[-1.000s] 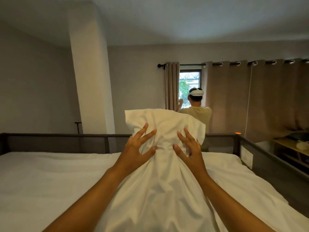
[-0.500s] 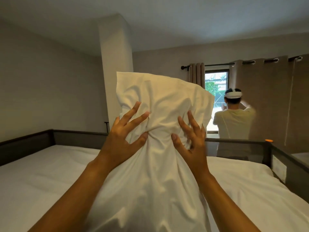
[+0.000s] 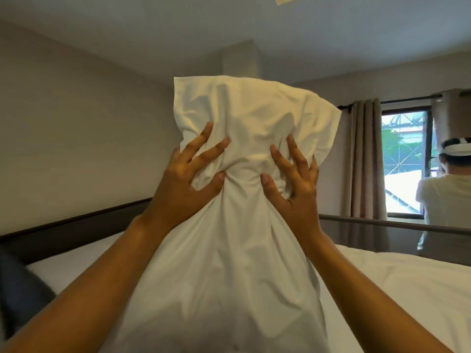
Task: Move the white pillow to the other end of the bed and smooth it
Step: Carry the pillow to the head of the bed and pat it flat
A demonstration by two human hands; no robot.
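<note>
The white pillow [image 3: 244,118] fills the middle of the view, held up on end in front of me above the bed [image 3: 397,281]. My left hand [image 3: 183,179] grips its left side and my right hand [image 3: 293,184] grips its right side, thumbs pinching the cloth into a bunched waist between them. The pillow's top stands well above my fingers, and its lower part hangs down between my forearms. The white sheet shows on both sides of the pillow.
A dark bed frame [image 3: 76,225] runs along the left wall and across the far right. A dark cushion [image 3: 17,289] lies at the left edge. Another person [image 3: 446,189] stands at the window [image 3: 405,164] beside brown curtains [image 3: 364,159], far right.
Both hands have lifted the pillow higher, from the mattress to in front of me. My view has turned left, so the window and the person slid to the right edge.
</note>
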